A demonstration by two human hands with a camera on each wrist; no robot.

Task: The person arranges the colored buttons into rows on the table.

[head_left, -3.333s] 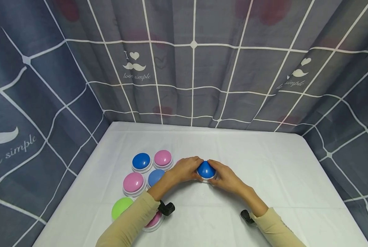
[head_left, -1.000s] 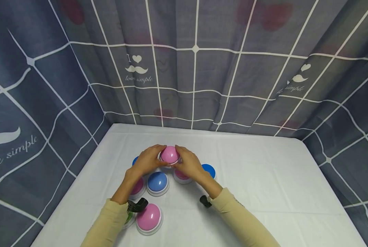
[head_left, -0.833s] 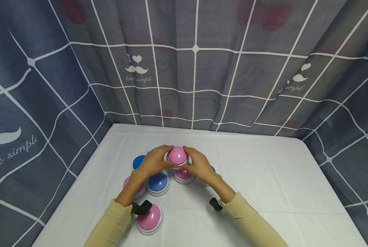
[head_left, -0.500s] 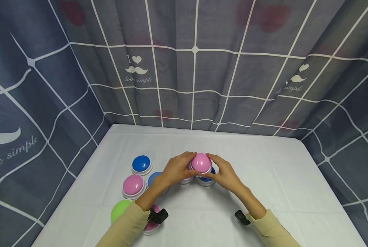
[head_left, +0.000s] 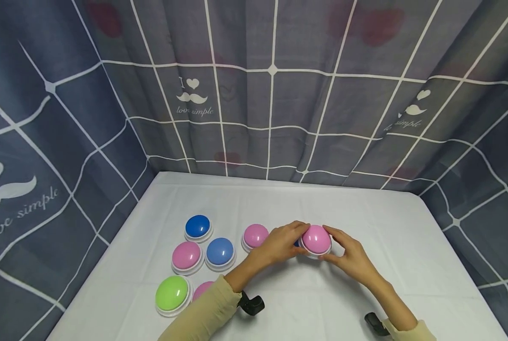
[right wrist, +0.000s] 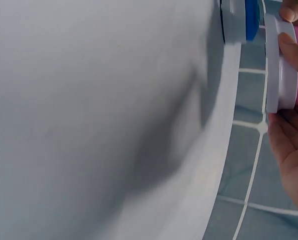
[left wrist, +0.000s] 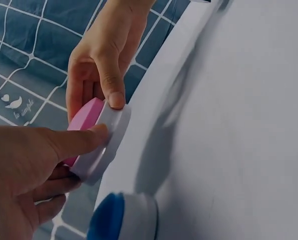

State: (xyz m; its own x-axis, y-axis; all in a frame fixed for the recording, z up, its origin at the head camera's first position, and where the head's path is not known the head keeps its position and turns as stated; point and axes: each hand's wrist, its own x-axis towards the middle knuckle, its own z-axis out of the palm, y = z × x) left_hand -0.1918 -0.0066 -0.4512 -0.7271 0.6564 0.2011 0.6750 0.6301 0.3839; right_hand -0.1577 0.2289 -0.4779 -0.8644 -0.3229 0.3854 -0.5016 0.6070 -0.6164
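Observation:
Both hands hold a pink dome push button (head_left: 316, 240) with a white base, dome upward. My left hand (head_left: 281, 243) pinches its left side, thumb on the front of the base. My right hand (head_left: 352, 258) grips the opposite side. In the left wrist view a shadow on the cloth lies apart from the white base (left wrist: 101, 155), so it is held above the table. A blue push button (left wrist: 121, 217) stands close by on the table; the left hand hides most of it in the head view. The right wrist view shows this blue button (right wrist: 236, 20) beside the raised one.
Left on the white table (head_left: 364, 213) stand a dark blue button (head_left: 198, 226), a pink button (head_left: 186, 255), a lighter blue button (head_left: 219, 252) and a green button (head_left: 171, 293). My left sleeve (head_left: 207, 310) partly covers another pink one. A further pink button (head_left: 255, 235) stands mid-table.
Both hands have left the blue button, picked up the pink button from the back left group, and carried it rightward over the mid-table pink and blue buttons to the blue one's right.

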